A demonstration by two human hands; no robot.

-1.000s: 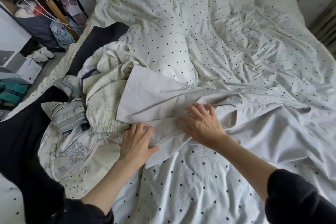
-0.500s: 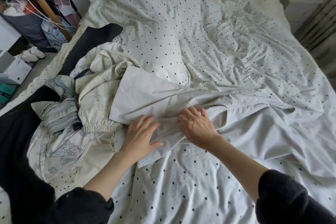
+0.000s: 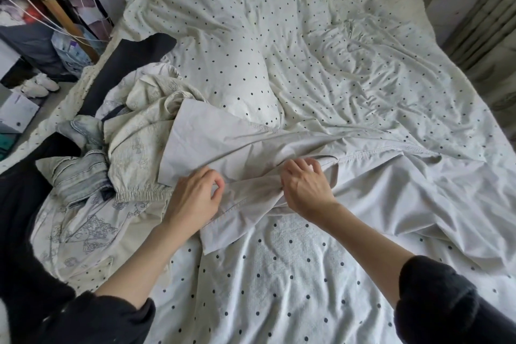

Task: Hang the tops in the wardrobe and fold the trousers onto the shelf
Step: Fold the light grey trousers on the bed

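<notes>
Both hands gather pale grey cotton trousers (image 3: 279, 148) on the polka-dot bed (image 3: 279, 274).
Left hand (image 3: 192, 198) and right hand (image 3: 304, 190), fingers curled, pinch the creased, hemmed cloth near the bed's front edge.

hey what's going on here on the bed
A person is sorting laundry on a bed with a polka-dot sheet. Both hands are on pale grey trousers spread across it: the left hand and the right hand each pinch the cloth near the middle, apparently to fold it. A heap of other clothes, including jeans, lies to the left. Nothing looks folded yet.
</notes>
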